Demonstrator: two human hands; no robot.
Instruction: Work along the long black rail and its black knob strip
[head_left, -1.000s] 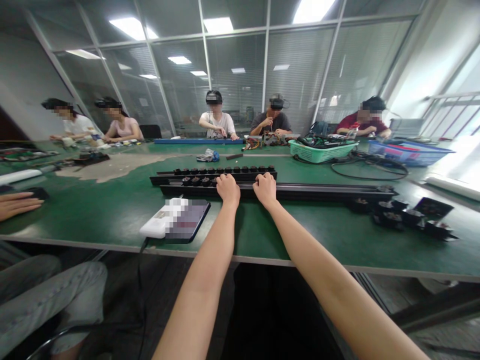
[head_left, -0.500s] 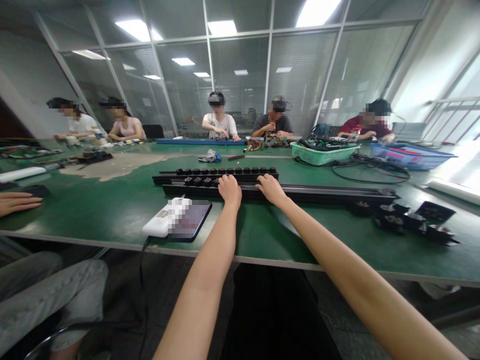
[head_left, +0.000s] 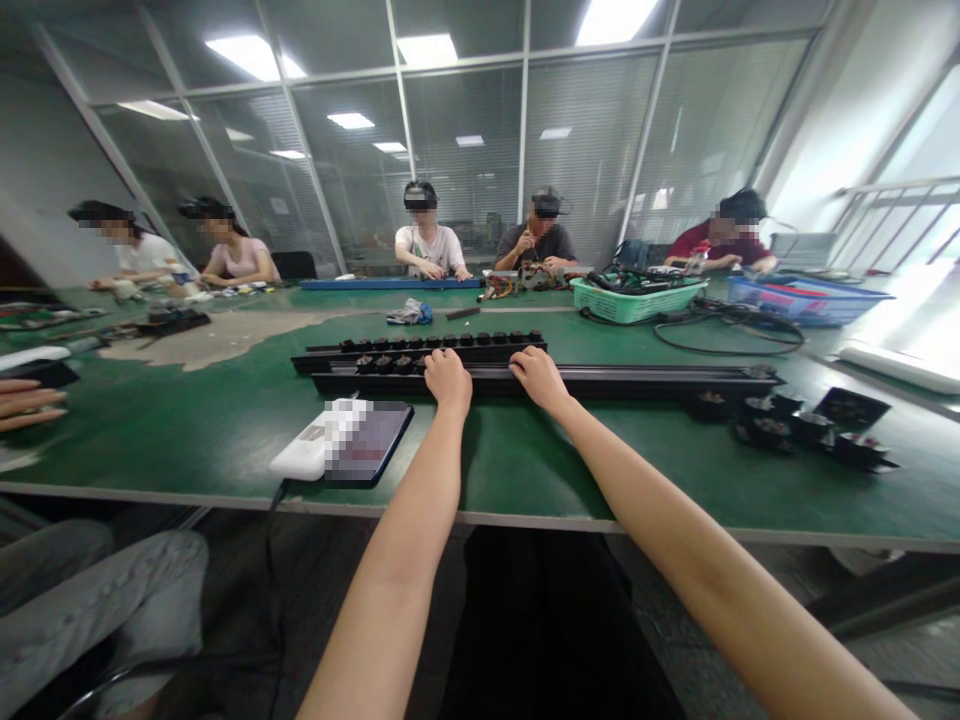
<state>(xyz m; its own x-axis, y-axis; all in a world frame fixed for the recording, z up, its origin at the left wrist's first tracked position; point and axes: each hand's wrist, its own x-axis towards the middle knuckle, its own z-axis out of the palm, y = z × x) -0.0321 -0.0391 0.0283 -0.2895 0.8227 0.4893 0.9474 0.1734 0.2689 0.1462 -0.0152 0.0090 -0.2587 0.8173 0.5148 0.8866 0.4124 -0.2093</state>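
My left hand (head_left: pixel 448 381) and my right hand (head_left: pixel 538 379) both lie palm down on a long black rail (head_left: pixel 637 381) on the green workbench. Their fingertips are hidden from this angle, so a grip is hard to judge. Just beyond my left hand, a second black rail (head_left: pixel 420 352) carries a row of small black cylindrical parts (head_left: pixel 442 342). Some of those parts sit close to my left fingers. Nearer me and left of my left hand lie a white device (head_left: pixel 307 450) and a dark tablet-like object (head_left: pixel 367 443), both partly pixelated.
Several loose black parts (head_left: pixel 795 428) lie right of the rail. Beyond are a teal basket (head_left: pixel 637 300), a blue crate (head_left: pixel 802 300), coiled black cable (head_left: pixel 727 335) and seated co-workers. Another person's hand (head_left: pixel 30 403) is at the left edge. The bench's front edge (head_left: pixel 480 512) runs below my forearms.
My right hand has slid slightly rightward along the rail, widening the gap between my hands. The whole view has shifted a little as my head moved.
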